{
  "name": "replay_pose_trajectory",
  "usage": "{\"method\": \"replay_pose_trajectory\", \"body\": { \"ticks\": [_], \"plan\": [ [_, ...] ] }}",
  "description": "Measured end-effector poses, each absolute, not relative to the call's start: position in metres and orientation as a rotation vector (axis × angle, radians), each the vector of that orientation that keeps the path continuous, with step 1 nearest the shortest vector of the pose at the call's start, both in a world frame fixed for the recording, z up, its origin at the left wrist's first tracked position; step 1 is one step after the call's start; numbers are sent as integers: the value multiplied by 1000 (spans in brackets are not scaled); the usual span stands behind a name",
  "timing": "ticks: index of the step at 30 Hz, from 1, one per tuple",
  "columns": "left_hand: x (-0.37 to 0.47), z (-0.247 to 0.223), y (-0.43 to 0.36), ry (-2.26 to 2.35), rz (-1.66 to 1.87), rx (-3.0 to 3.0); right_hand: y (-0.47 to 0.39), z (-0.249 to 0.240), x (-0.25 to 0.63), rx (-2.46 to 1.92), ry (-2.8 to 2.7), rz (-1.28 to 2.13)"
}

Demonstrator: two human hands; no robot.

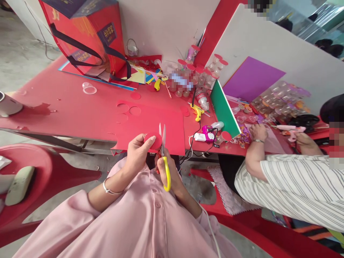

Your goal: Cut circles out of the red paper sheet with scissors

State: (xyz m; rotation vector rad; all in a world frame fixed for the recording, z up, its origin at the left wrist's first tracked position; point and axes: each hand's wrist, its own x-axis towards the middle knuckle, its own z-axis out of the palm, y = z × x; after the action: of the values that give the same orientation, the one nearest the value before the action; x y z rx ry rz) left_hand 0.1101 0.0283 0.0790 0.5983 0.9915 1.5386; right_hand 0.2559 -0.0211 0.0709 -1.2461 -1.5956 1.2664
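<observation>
Between thumb and fingers, my left hand (138, 152) pinches a red paper disc (153, 142) above the table's front edge. Just to its right, my right hand (170, 170) holds yellow-handled scissors (163, 150), their blades parted and pointing away from me beside the disc. Beneath and beyond the disc lies a large red paper sheet (166, 120) with round cut-outs at its far left part. A loose red circle (135, 95) rests behind the sheet, and more circles (184, 110) lie near its right edge.
A yellow glue gun (198, 112) and a pink power adapter (208, 133) with cables stand right of the sheet. Plastic cups with red discs (199, 77) are behind. A green board (224, 107) separates a co-worker's hands (258, 132). A large red bag (88, 39) stands back left.
</observation>
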Motion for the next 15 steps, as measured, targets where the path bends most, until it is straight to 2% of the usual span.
{"method": "replay_pose_trajectory", "body": {
  "ticks": [15],
  "plan": [
    [111,81,26,955,1540,544,-29,64,256,-1231,-1451,1285]
  ]
}}
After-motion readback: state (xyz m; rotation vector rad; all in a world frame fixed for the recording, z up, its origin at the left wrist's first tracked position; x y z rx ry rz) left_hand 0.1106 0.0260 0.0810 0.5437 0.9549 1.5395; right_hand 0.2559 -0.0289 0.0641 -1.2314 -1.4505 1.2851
